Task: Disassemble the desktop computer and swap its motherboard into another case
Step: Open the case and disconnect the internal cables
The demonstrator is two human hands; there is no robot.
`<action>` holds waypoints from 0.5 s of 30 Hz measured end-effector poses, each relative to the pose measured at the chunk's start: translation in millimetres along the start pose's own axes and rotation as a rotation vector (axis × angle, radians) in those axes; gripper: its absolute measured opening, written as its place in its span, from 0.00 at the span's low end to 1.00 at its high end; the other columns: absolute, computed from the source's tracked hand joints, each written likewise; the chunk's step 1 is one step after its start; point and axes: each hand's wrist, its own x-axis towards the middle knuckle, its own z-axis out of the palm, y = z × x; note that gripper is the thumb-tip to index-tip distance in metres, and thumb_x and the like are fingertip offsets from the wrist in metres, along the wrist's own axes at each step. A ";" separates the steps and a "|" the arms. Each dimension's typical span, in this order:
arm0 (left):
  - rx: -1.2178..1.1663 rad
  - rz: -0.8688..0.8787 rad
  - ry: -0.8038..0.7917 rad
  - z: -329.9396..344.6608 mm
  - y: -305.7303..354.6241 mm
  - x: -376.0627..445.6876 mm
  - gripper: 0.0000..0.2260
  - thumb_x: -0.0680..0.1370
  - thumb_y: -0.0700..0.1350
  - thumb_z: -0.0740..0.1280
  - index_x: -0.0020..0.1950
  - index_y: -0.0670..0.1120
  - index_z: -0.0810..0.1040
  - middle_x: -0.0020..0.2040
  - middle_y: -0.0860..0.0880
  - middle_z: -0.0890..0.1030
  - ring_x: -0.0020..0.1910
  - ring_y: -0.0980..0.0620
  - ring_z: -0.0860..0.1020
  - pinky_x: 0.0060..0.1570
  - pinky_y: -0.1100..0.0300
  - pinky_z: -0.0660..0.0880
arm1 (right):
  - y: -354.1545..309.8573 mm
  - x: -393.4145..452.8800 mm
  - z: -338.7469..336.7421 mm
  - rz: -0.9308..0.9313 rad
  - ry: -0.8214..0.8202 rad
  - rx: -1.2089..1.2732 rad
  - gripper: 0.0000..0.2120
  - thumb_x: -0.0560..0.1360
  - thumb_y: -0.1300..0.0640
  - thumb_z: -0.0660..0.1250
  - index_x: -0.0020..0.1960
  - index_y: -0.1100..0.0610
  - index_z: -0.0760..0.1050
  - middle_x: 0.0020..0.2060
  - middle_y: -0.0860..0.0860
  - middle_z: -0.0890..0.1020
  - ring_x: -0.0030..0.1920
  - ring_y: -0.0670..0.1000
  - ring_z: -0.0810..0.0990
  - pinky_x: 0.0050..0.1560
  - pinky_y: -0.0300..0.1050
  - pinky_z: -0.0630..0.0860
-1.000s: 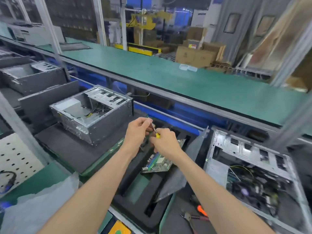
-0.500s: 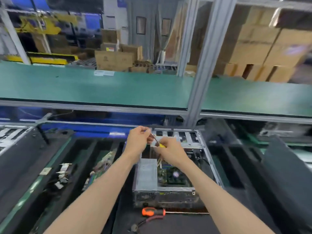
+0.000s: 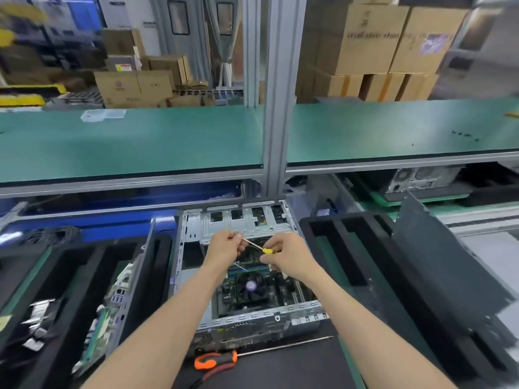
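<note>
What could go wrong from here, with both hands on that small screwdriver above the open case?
1. The left hand pinches the tip of the small screwdriver and the right hand its yellow end; anything dropped may fall into the case around the fan.
2. A slip could jab the fingers.
3. The orange screwdriver lies near the forearms and could get knocked.

case [image 3: 196, 228]: silver-grey metal. small screwdriver [image 3: 266, 250]: yellow handle, silver shaft. long screwdriver [image 3: 216, 360]: orange and black grip. shelf [image 3: 140, 144]: green, grey-edged. foam trays [image 3: 331, 234]: black. boxes [image 3: 373, 37]: brown cardboard. fan [image 3: 251, 286]: black, purple centre label.
</note>
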 end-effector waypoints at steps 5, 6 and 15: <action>0.134 -0.048 0.018 15.0 -22.8 3.4 0.11 0.83 0.41 0.61 0.44 0.44 0.80 0.39 0.48 0.83 0.39 0.51 0.78 0.50 0.51 0.77 | 11.9 7.7 -9.9 0.013 0.076 0.005 0.06 0.69 0.64 0.77 0.43 0.60 0.81 0.34 0.52 0.84 0.29 0.46 0.81 0.37 0.41 0.81; 0.213 -0.035 0.001 17.7 -27.1 3.4 0.10 0.83 0.41 0.62 0.44 0.45 0.80 0.40 0.48 0.83 0.41 0.51 0.79 0.51 0.52 0.77 | 13.4 10.2 -10.8 0.009 0.093 -0.006 0.05 0.68 0.64 0.77 0.41 0.59 0.82 0.32 0.50 0.83 0.30 0.46 0.81 0.39 0.43 0.81; 0.795 0.051 -0.354 34.9 -68.5 -4.6 0.28 0.71 0.48 0.74 0.70 0.56 0.71 0.65 0.52 0.76 0.66 0.46 0.71 0.63 0.52 0.68 | 24.1 35.3 -11.6 -0.213 0.042 -0.324 0.12 0.71 0.62 0.72 0.43 0.52 0.69 0.32 0.46 0.77 0.36 0.45 0.73 0.36 0.45 0.67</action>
